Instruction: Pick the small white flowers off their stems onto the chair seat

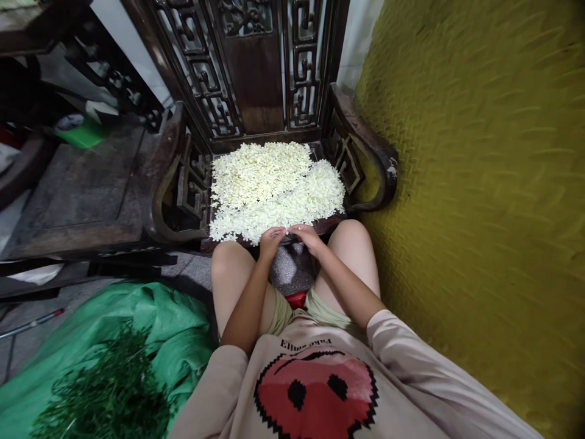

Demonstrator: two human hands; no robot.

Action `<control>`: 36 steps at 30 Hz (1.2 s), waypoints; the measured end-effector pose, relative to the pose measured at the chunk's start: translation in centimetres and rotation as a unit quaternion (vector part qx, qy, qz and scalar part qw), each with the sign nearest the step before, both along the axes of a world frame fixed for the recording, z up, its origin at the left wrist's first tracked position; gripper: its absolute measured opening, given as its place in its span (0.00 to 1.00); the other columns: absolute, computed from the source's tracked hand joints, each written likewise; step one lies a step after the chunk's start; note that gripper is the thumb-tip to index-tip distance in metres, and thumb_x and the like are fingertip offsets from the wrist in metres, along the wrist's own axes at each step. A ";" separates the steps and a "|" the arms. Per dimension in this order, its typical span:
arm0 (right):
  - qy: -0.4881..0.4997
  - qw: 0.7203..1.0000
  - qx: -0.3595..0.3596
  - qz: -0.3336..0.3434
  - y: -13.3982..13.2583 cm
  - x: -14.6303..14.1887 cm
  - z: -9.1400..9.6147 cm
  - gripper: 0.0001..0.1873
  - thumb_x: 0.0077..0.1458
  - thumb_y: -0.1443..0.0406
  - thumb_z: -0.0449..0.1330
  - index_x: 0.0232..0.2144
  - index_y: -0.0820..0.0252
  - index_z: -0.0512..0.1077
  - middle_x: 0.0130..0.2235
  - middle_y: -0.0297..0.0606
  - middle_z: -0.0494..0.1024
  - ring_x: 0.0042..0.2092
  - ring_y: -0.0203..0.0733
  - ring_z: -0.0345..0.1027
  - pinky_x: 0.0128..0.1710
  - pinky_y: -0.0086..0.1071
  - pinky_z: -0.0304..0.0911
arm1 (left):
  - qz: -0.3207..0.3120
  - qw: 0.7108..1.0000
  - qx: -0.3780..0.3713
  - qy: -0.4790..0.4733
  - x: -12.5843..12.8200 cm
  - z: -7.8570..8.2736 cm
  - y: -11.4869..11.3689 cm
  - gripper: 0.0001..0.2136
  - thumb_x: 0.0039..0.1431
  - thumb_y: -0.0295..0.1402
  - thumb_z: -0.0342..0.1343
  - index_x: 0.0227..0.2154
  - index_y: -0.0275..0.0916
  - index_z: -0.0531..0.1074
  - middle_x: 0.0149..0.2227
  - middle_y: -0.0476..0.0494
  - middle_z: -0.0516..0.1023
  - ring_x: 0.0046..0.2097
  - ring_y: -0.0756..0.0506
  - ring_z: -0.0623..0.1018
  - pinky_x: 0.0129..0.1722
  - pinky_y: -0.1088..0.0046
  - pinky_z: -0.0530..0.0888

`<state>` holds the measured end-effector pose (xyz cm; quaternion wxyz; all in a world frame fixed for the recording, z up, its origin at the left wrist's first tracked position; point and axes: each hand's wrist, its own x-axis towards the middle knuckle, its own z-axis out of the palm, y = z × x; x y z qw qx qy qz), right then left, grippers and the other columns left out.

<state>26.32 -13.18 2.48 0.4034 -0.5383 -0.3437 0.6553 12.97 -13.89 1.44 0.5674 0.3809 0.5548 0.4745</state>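
A thick layer of small white flowers (269,177) covers most of the seat of a dark carved wooden chair (260,91). At the seat's front edge, my left hand (271,239) and my right hand (309,236) meet fingertip to fingertip, just in front of the flowers. Both have their fingers drawn together in a pinch. A tiny pale speck shows where the fingertips meet, too small to name. My knees flank the hands, with the grey floor visible between them.
A yellow patterned sheet (479,183) rises close on the right. At left, a dark wooden seat (91,189) holds a green container (82,131). Green leafy stems (109,390) lie on a green plastic sheet (150,305) at lower left. Wooden armrests (375,146) flank the flowers.
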 end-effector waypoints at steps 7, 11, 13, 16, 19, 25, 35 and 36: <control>0.002 1.000 -0.005 0.001 -0.1 0.0 0.0 0.12 0.33 0.60 0.63 0.23 0.62 0.74 0.26 0.35 0.75 0.30 0.36 0.64 0.32 0.29 0.55 | 0.001 1.000 0.004 0.002 0.0 -0.1 -0.1 0.12 0.36 0.37 0.63 0.25 0.36 0.75 0.27 0.45 0.77 0.32 0.48 0.74 0.39 0.69 0.69; 0.010 1.000 -0.007 0.006 -0.1 0.0 0.1 0.13 0.33 0.60 0.63 0.23 0.62 0.74 0.26 0.34 0.75 0.30 0.35 0.64 0.32 0.29 0.55 | 0.004 1.000 -0.001 0.002 0.0 -0.4 0.1 0.12 0.36 0.38 0.63 0.25 0.36 0.75 0.27 0.45 0.76 0.31 0.48 0.74 0.38 0.69 0.69; 0.018 1.000 -0.008 0.011 -0.1 0.0 0.2 0.13 0.33 0.59 0.63 0.24 0.62 0.74 0.25 0.34 0.74 0.29 0.35 0.63 0.31 0.29 0.55 | 0.005 1.000 -0.002 0.002 0.0 -0.5 0.1 0.12 0.36 0.38 0.63 0.25 0.36 0.75 0.27 0.45 0.76 0.31 0.48 0.74 0.38 0.70 0.69; 0.021 1.000 -0.007 0.013 -0.2 -0.1 0.3 0.14 0.33 0.59 0.64 0.24 0.62 0.73 0.24 0.33 0.73 0.29 0.35 0.63 0.31 0.29 0.55 | 0.007 1.000 -0.005 0.003 0.0 -0.4 0.0 0.12 0.36 0.37 0.63 0.25 0.36 0.74 0.26 0.45 0.76 0.30 0.48 0.74 0.37 0.70 0.69; 0.017 1.000 -0.005 0.010 -0.2 0.0 0.1 0.14 0.33 0.58 0.64 0.24 0.62 0.73 0.24 0.33 0.73 0.29 0.34 0.62 0.30 0.28 0.55 | 0.003 1.000 -0.006 0.011 0.1 -0.3 -0.1 0.12 0.37 0.38 0.62 0.25 0.36 0.74 0.26 0.45 0.76 0.31 0.48 0.74 0.37 0.70 0.68; -0.008 1.000 -0.003 0.007 0.0 0.0 -0.7 0.15 0.34 0.56 0.63 0.25 0.62 0.73 0.22 0.32 0.72 0.28 0.35 0.63 0.30 0.28 0.55 | 0.001 1.000 -0.012 0.013 0.1 -0.7 0.1 0.14 0.39 0.39 0.61 0.27 0.35 0.72 0.27 0.46 0.75 0.31 0.49 0.73 0.38 0.71 0.68; -0.038 0.999 0.010 -0.020 0.1 -0.6 -0.7 0.13 0.39 0.58 0.58 0.24 0.62 0.70 0.20 0.30 0.67 0.27 0.33 0.59 0.27 0.27 0.51 | 0.031 0.999 -0.026 0.000 0.1 -1.5 0.3 0.12 0.43 0.39 0.58 0.27 0.36 0.69 0.23 0.49 0.70 0.28 0.51 0.71 0.33 0.75 0.66; -0.041 0.999 0.012 -0.019 0.1 -0.7 -0.6 0.13 0.39 0.57 0.58 0.24 0.62 0.70 0.19 0.29 0.67 0.26 0.33 0.58 0.27 0.27 0.51 | 0.043 0.999 -0.028 -0.002 0.2 -1.4 0.3 0.11 0.44 0.38 0.58 0.27 0.36 0.68 0.23 0.50 0.70 0.28 0.51 0.71 0.32 0.75 0.66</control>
